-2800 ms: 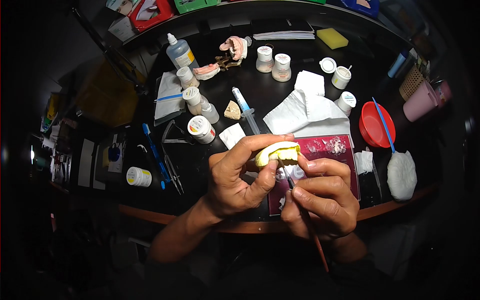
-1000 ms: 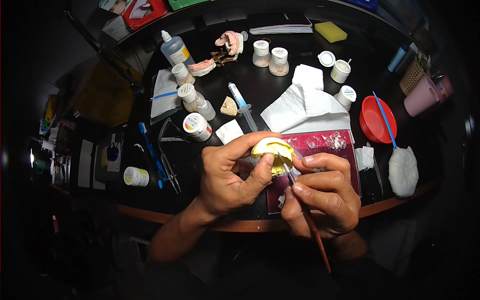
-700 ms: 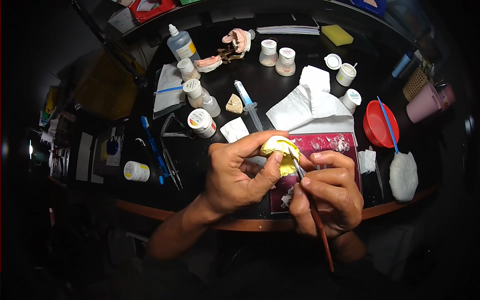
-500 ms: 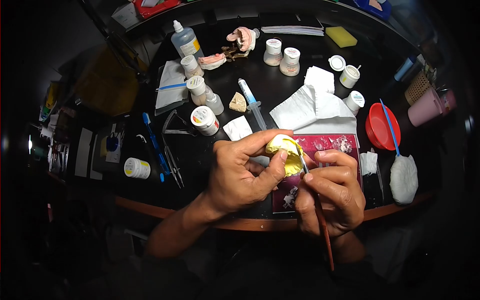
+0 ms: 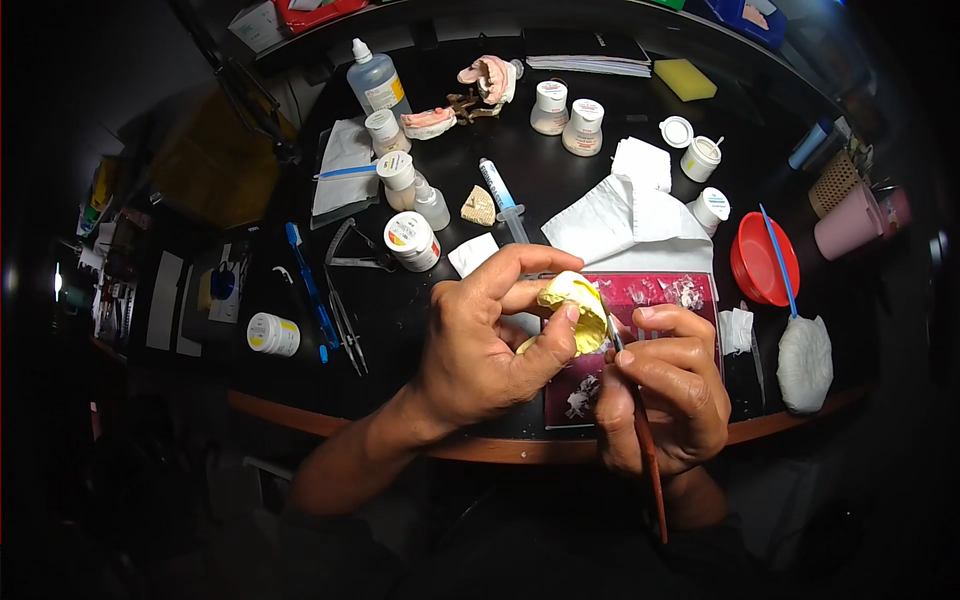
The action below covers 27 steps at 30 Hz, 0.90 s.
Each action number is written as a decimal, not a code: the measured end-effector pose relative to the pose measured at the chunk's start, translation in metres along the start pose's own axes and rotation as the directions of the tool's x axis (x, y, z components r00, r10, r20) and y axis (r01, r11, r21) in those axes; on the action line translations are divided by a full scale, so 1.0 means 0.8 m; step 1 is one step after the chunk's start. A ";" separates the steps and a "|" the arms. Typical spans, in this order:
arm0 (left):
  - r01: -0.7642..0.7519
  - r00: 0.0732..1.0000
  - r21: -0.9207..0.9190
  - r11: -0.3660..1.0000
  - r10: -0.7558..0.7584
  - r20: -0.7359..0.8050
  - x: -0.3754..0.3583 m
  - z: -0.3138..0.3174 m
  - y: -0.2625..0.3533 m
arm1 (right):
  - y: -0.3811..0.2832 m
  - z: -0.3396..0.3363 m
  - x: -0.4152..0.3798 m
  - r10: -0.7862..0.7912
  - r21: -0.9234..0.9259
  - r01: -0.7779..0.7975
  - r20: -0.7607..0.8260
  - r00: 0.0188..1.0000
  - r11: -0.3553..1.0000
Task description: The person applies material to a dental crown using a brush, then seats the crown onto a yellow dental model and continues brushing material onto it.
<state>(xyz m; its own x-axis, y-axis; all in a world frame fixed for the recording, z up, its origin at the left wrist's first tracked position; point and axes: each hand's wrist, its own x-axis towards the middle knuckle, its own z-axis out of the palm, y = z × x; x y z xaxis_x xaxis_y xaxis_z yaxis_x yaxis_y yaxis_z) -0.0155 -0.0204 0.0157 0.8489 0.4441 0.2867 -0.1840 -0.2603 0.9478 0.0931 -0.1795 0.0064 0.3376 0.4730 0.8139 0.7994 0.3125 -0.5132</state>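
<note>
Between thumb and fingers, my left hand [image 5: 485, 335] grips a yellow dental cast [image 5: 583, 325] tilted up over the work mat. My right hand [image 5: 672, 385] is closed in a pen-like hold on a thin brush [image 5: 648, 455] with a reddish-brown handle and a metal neck. The brush's tip is right at the cast's right edge. Beneath both hands lies a dark red mat [image 5: 622, 290] with white smears. A crumpled white cloth [image 5: 610, 220] rests just beyond it.
Left of the hands are a lidded jar [image 5: 411, 242], tweezers [image 5: 343, 325] and a blue toothbrush [image 5: 312, 285]. A syringe [image 5: 497, 185] lies ahead. Pink-and-white dental models [image 5: 490, 80] stand at the back. To the right are a red bowl [image 5: 745, 268] and a white pad [image 5: 804, 365].
The cast has turned a little in my left hand and shifted slightly right. The brush tip has moved slightly down and right, from the cast's upper surface to its right edge.
</note>
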 end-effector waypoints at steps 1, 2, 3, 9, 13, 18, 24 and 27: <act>0.009 1.000 0.008 1.000 -0.009 -0.010 0.000 0.001 0.001 | 0.000 -0.001 -0.001 0.008 0.008 -0.008 0.003 1.000 1.000; 0.020 0.999 -0.006 1.000 -0.020 -0.027 0.000 0.002 0.001 | -0.001 -0.001 -0.001 0.016 0.015 -0.016 0.007 1.000 1.000; 0.030 0.999 -0.021 0.999 -0.031 -0.043 0.001 0.003 0.001 | 0.000 -0.002 -0.001 0.010 0.015 -0.010 0.011 1.000 1.000; 0.150 0.988 -0.274 0.950 -0.157 -0.005 0.005 -0.007 0.005 | 0.001 -0.004 -0.006 0.071 0.083 -0.064 -0.074 0.995 0.994; 0.064 0.993 -0.189 0.980 -0.080 -0.083 0.012 -0.026 0.000 | 0.001 -0.027 -0.005 0.136 0.059 -0.136 0.004 0.991 0.989; 0.012 0.993 -0.180 0.984 -0.033 -0.116 0.014 -0.045 -0.002 | 0.006 -0.032 -0.017 0.261 -0.004 -0.265 0.184 0.947 0.964; 0.023 0.994 -0.141 0.990 -0.038 -0.103 0.013 -0.040 -0.005 | 0.014 -0.016 -0.030 0.283 -0.129 -0.260 0.207 0.937 0.957; 0.038 0.994 -0.120 0.992 -0.050 -0.096 0.013 -0.037 -0.003 | 0.014 -0.014 -0.031 0.298 -0.169 -0.264 0.222 0.928 0.950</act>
<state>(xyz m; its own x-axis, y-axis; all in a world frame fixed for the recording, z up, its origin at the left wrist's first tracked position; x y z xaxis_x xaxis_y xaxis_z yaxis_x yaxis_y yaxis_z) -0.0204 0.0101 0.0203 0.8057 0.5363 0.2514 -0.2097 -0.1387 0.9679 0.0993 -0.1973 -0.0160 0.4411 0.7153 0.5421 0.7539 0.0324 -0.6562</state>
